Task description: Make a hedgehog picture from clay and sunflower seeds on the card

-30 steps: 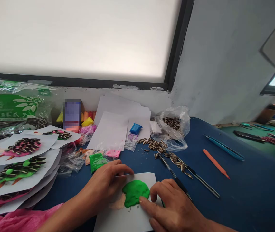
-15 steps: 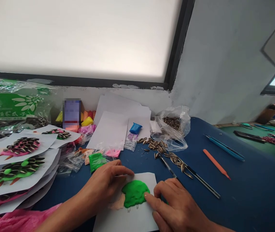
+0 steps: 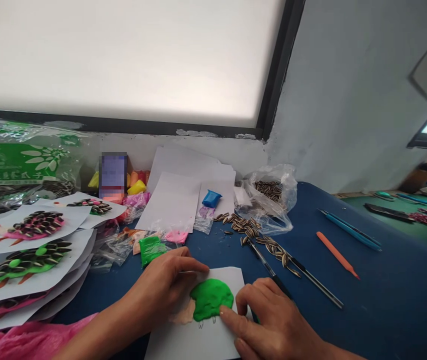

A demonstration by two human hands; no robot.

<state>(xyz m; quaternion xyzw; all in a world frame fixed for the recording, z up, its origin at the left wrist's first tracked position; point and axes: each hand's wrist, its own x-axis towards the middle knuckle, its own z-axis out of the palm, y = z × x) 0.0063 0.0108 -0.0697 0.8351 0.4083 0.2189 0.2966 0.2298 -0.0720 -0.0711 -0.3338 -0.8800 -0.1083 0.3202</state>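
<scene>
1. the left hand (image 3: 164, 285) lies flat with fingers spread on the white paper (image 3: 198, 340), pinning it to the blue table (image 3: 386, 300) so it cannot slide.
2. the right hand (image 3: 273, 325), loosely curled and holding nothing, presses a fingertip into the lower edge of the green clay (image 3: 212, 299), flattening it onto the sheet.
3. sunflower seeds (image 3: 251, 232) and two pens (image 3: 296, 272) sit just beyond, within easy reach.
</scene>
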